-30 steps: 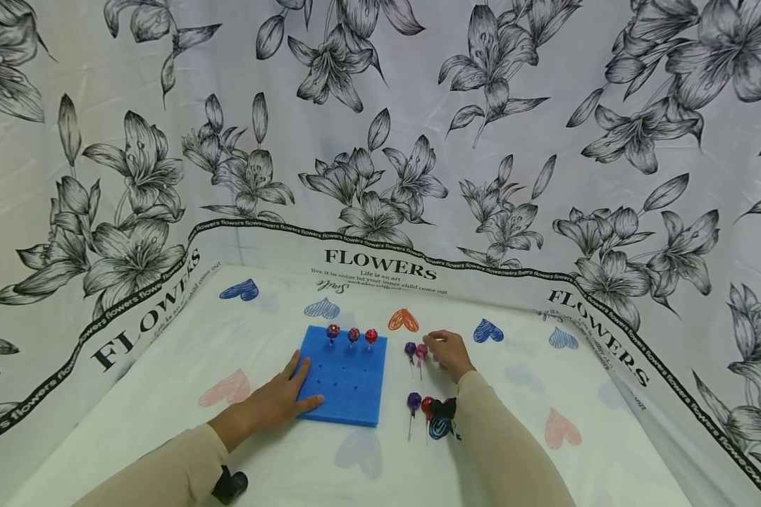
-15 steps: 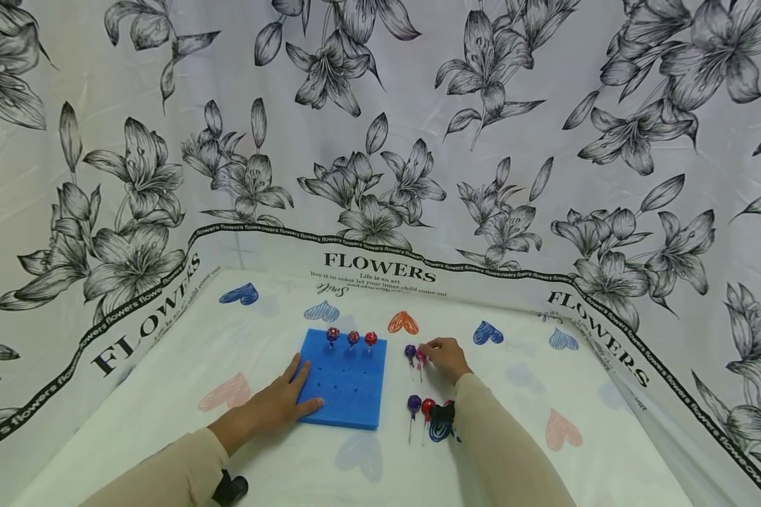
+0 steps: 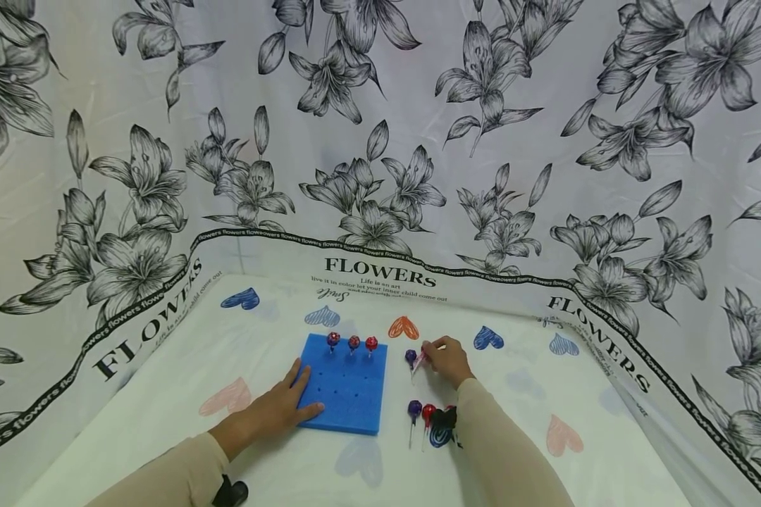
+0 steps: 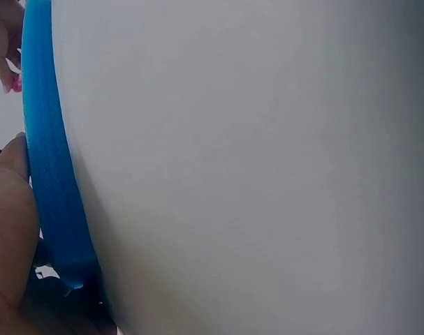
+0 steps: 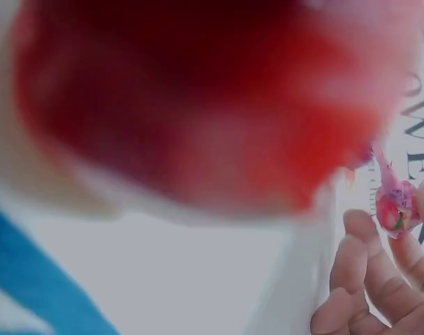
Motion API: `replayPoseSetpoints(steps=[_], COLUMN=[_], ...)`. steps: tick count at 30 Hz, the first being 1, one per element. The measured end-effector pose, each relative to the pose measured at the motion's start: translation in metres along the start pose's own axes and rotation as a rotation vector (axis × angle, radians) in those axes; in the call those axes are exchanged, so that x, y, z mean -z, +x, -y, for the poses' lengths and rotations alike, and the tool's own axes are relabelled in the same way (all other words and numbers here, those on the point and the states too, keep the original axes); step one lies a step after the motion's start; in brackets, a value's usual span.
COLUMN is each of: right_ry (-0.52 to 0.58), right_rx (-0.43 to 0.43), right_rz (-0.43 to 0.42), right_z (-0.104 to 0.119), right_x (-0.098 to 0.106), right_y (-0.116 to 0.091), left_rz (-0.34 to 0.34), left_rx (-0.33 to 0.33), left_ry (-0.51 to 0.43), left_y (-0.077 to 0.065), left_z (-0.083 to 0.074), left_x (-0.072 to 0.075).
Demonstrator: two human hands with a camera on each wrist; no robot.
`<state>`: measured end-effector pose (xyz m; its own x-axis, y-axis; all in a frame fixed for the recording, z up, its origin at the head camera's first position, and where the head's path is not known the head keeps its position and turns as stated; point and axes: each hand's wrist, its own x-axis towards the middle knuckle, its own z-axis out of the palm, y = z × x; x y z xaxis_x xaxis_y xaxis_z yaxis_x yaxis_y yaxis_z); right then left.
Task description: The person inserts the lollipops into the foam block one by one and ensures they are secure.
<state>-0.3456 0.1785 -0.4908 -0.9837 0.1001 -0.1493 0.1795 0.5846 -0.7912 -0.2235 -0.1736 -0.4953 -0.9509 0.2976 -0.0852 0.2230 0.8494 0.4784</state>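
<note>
My left hand [image 3: 275, 403] lies with spread fingers over the left edge of a blue foam board [image 3: 349, 408] dotted with small holes. Three red-wrapped lollipops [image 3: 354, 343] stand upright in a row along its far side. To the right of the board, my right hand [image 3: 449, 360] pinches a pink-wrapped lollipop [image 5: 397, 213] by its candy head between thumb and fingertips; its stick slants toward the board. Close beside it in the head view is a purple lollipop [image 3: 410, 356]. The board's blue edge [image 4: 51, 139] fills the left side of the left wrist view.
Nearer me lie a purple lollipop [image 3: 415, 407] and a red lollipop [image 3: 428, 412], with more partly hidden behind a black item [image 3: 444, 417] by the right sleeve. A large blurred red shape [image 5: 218, 105] blocks much of the right wrist view. A flower-printed curtain [image 3: 380, 176] hangs behind.
My right hand has reached slightly left and taken hold of the pink lollipop, whose stick has tilted. The left hand has stayed on the board.
</note>
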Motion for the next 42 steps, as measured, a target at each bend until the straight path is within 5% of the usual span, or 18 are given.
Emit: replayPoseSetpoints(steps=[14,22,33,42], right_ry=[0.438,0.496,0.512,0.548], right_rx=[0.123,0.267,0.572,0.682], right_rz=[-0.086,-0.141,-0.131,-0.104], right_z=[0.034,0.059,0.093,0.118], right_x=[0.041,0.051,0.054,0.05], right_y=[-0.019,-0.043,-0.085,-0.107], left_rz=[-0.003,-0.003,-0.007,-0.018], left_rx=[0.001,0.005,-0.034,-0.037], left_ry=[0.013,0.024,0.006,0.014], left_y=[0.001,-0.002,-0.002,-0.003], left_z=[0.0,-0.003,0.001,0.0], left_x=[-0.001,0.001,0.001,0.0])
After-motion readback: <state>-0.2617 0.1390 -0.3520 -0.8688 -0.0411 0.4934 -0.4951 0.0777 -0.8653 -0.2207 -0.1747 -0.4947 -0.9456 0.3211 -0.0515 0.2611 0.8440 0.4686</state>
